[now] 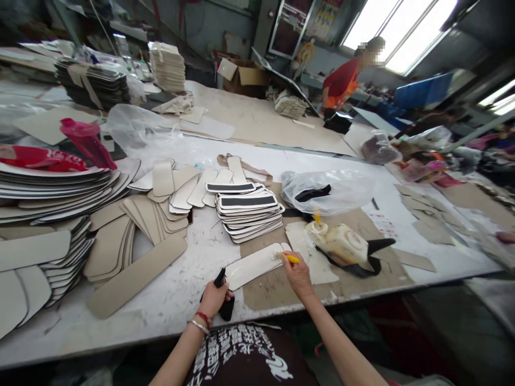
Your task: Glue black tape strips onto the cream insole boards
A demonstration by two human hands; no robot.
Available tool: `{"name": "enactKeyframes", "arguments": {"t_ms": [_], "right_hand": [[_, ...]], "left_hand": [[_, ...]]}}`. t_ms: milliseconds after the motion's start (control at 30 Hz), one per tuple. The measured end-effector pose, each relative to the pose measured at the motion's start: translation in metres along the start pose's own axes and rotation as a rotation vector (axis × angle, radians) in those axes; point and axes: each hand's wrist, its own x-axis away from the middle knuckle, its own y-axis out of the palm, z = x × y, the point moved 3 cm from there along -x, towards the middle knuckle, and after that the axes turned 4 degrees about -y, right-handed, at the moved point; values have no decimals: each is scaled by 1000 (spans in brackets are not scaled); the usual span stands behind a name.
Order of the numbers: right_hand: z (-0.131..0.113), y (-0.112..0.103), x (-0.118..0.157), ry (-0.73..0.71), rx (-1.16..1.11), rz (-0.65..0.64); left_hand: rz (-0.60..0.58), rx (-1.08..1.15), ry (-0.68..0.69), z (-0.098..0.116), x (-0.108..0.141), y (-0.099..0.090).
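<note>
Pinched in the right hand (296,272), a yellow brush (290,258) is held with its tip on the far end of a pale insole (254,265), which lies flat on brown paper (277,287) near the tabletop (181,289) edge. A black strip (223,294) is clasped in the left hand (213,298), touching the insole's near end. The insole looks glossy, long and rounded, with no black strip on it yet. Just beyond, a stack (249,212) topped with black-striped pieces is judged finished, while plain pieces (161,206) fanned to the left are judged still to be done. A glue pot (341,244) stands beside the right hand.
</note>
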Motion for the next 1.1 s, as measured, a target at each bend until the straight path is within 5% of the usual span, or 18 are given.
{"name": "enactKeyframes", "arguments": {"t_ms": [267, 533, 733, 833, 1100], "right_hand": [[-1, -26, -3, -93, 108, 109], [-22, 16, 26, -277, 33, -72], [-7, -5, 22, -270, 68, 47], [2, 1, 16, -283, 109, 20], [-61, 27, 42, -273, -270, -162]], "left_hand": [[-20, -12, -49, -5, -9, -1], [2, -13, -72, -7, -12, 1], [35, -22, -43, 4, 0, 4], [46, -28, -25, 7, 7, 6], [88, -43, -31, -1, 8, 9]]}}
